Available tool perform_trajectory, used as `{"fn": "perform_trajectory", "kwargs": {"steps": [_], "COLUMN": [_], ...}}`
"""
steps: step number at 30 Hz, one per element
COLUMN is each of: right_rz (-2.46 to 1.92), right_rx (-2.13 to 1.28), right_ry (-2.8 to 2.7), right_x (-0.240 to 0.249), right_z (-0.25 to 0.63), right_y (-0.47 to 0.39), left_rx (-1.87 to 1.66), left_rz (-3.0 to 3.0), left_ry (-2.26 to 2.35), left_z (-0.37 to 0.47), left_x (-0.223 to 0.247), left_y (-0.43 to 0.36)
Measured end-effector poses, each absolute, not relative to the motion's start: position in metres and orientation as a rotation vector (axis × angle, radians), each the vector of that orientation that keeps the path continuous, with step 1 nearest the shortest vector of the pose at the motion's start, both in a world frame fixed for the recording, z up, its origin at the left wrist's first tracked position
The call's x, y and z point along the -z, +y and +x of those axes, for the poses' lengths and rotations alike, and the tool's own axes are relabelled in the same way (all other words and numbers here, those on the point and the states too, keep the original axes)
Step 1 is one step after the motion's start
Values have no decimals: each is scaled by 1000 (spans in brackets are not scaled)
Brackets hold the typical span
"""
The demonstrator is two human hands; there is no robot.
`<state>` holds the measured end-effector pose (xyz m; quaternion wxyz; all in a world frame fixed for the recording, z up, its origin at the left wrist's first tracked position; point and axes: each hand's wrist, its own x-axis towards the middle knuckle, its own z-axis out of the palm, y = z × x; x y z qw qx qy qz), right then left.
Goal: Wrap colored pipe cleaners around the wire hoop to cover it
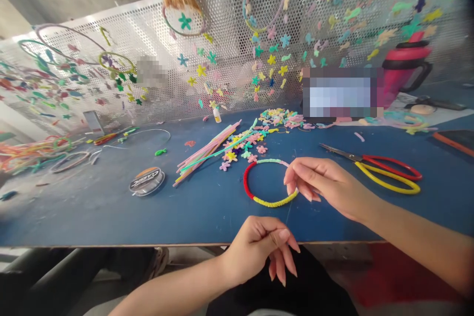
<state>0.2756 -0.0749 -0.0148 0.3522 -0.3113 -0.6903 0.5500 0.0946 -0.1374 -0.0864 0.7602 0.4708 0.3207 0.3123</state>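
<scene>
A ring wrapped in red, yellow, pale green and pink fuzzy stems [272, 203] lies on the blue table. My right hand [322, 182] covers part of its right side, thumb and forefinger pinched together; whether they grip the ring or a fine thread is hidden. Over the table's front edge, closer to me, is my left hand [264, 244]. Its thumb presses against the forefinger while the other fingers curl loosely; anything in that pinch is too small to make out. Small fuzzy flowers [231, 156] and a bundle of straight pipe cleaners [207, 150] lie just beyond the ring.
Scissors with red and yellow handles [388, 173] lie to the right. A spool of clear line [147, 181] sits left. Behind stand a pink tumbler [403, 66] and a perforated metal panel [229, 54] hung with flower mobiles. More pipe cleaners [33, 153] are heaped far left.
</scene>
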Motion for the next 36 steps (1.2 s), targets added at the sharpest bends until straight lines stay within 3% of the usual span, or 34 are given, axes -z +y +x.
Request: {"fn": "perform_trajectory", "kwargs": {"steps": [7, 13, 22, 30, 36], "right_rz": [-829, -777, -731, -812, -742], "right_rx": [-1205, -1186, -1203, -334, -174], "right_ry": [-2043, -2158, -2247, -2770, -2814], "right_x": [20, 25, 44, 63, 62], "right_z": [273, 267, 269, 282, 275], "right_y": [-81, -96, -77, -42, -39], "left_rx": [-871, -1050, -1088, -837, -593], "left_rz": [1309, 880, 783, 1588, 1968], "left_ry": [712, 521, 761, 1260, 1285], "left_z": [95, 111, 110, 73, 68], "left_x": [70, 81, 98, 70, 63], "left_y": [-147, -145, -154, -150, -145]}}
